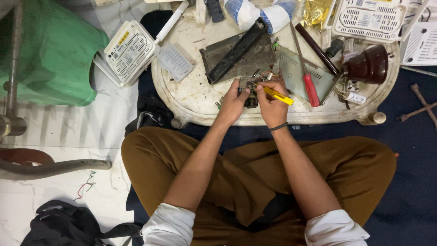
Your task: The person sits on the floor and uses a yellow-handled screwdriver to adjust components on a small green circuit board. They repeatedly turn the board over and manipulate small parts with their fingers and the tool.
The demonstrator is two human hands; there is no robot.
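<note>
Circuit assembly (251, 91), a small dark part with loose wires at its top, sits at the near edge of the bench (191, 102), directly in front of the seated person, so both hands reach it with forearms extended over crossed legs.

Left to right:

- One green plastic stool (54, 50) stands on the floor, well apart from the work.
- One white vented router (129, 52) leans at the bench's left rim; a second (371, 18) lies at the far right, and the edge of a third white unit shows at the frame's corner.
- One clear plastic case (175, 61) lies beside the first router.
- One dark metal chassis (239, 54) lies open behind the assembly, just beside it.
- Left hand (234, 102) is closed on the assembly's left side, steadying it.
- Right hand (271, 102) is clamped on one yellow screwdriver (278, 95), held low over the assembly; the tip is hidden.
- One red-handled screwdriver (309, 84) rests on a grey plate, within reach.
- One dark brown dome-shaped part (368, 66) sits farther right.
</note>
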